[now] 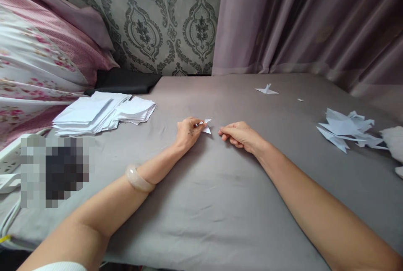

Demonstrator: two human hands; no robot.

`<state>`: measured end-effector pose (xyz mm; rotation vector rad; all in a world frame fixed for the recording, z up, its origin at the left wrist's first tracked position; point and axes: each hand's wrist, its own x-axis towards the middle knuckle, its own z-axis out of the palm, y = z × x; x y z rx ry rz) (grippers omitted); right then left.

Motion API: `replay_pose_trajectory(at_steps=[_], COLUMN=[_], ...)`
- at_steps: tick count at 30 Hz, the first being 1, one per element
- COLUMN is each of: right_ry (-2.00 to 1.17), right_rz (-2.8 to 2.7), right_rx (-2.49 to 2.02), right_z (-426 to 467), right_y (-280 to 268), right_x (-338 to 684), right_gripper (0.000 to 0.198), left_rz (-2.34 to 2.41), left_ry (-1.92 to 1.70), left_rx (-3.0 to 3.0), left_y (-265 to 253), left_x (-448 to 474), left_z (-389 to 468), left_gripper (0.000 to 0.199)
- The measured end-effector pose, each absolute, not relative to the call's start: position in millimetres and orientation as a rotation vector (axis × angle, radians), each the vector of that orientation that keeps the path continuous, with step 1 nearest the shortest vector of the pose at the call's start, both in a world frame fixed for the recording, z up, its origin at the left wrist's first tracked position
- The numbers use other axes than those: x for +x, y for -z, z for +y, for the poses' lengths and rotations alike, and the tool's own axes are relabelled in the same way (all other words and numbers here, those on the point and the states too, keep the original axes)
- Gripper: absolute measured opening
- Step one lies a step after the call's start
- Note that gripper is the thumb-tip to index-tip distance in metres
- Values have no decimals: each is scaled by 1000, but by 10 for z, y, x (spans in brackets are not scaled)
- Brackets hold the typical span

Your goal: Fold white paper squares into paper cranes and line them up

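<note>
Near the middle of the grey cloth, my left hand (189, 131) pinches a small folded white paper (206, 128) between thumb and fingers. Its pointed corners stick out to the right of the fingertips, and the rest is hidden behind them. A pale bangle circles the left wrist. My right hand (238, 135) is closed a short gap to the right of the paper, thumb and forefinger pressed together and the other fingers curled. Whether anything sits in that pinch cannot be made out.
Stacks of white paper squares (90, 113) lie at left beside a black flat item (126, 81). One folded paper bird (267, 90) rests toward the back. Several more paper birds (349, 128) are heaped at right. A white power strip (12, 153) lies at the left edge.
</note>
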<state>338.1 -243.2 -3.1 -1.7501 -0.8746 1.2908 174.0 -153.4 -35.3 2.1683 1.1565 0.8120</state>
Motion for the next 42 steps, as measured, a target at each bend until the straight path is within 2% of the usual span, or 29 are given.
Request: replay_pose_trajectory(at_steps=[12,16,22,27,30,33,34,37,42], right_ry=[-1270,-1263,-1237,-1185,-940,-285,-175,-77,-152], right_rz=[-903,-912,-943,-1001,-1174,-1401,-1465,-1578,-1606], right_rx=[-1748,-1750,-1774,-1830,-1979,-2075,-2102,-2156,-2222], right_z=[-2440,-2449,-2466,-2460,-2478,-2521,-2536,-2568,-2557], right_y=[28,36,36,49,102,160,172,178,175], right_x=[3362,3365,3360,3331,3264,3167,3139,3098,3163], right_gripper=[11,11,11,11,15,21,23,27,28], left_rz=[1278,1361,1490,1550,1593,1587,1587,1568,1504], left_ry=[-847,-766,-607,-559,-534,-556,-557,-568,-686], left_rx=[2224,2219,2253,2262,2268,2323,2335,2356,2407], left_y=[336,272,205,200,180,134,115,64,43], left_x=[1763,1709,1675,1693,1799,2063,2188,2633,3357], left_z=[-1560,-1604,-1641,-1574,-1411,-1176,-1102,-940,-839], left_gripper=[19,31,13,17,20,26,28,32,32])
